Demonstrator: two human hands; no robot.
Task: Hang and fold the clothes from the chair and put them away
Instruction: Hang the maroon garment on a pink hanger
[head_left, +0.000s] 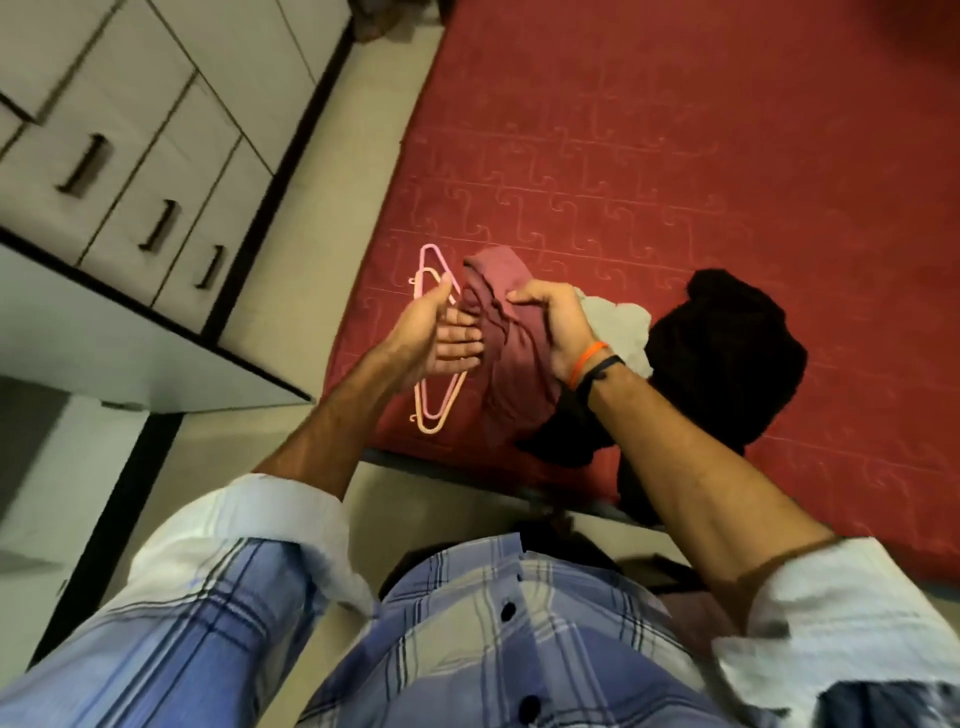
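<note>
My right hand (553, 330) grips a maroon garment (506, 353) by its upper part; the cloth hangs bunched above the bed's near corner. My left hand (441, 338) is open, palm toward the garment, fingertips at its left edge. Beneath my left hand lie pink and peach plastic hangers (434, 291) on the red bedspread (675, 156). A black garment (727, 353) lies heaped to the right, with a light grey cloth (623, 327) partly hidden behind my right hand.
A white wardrobe with dark drawer handles (156, 223) stands on the left, across a strip of beige floor (291, 270). A white ledge (130, 353) juts out at lower left. The bed's dark edge (457, 473) runs close to my body.
</note>
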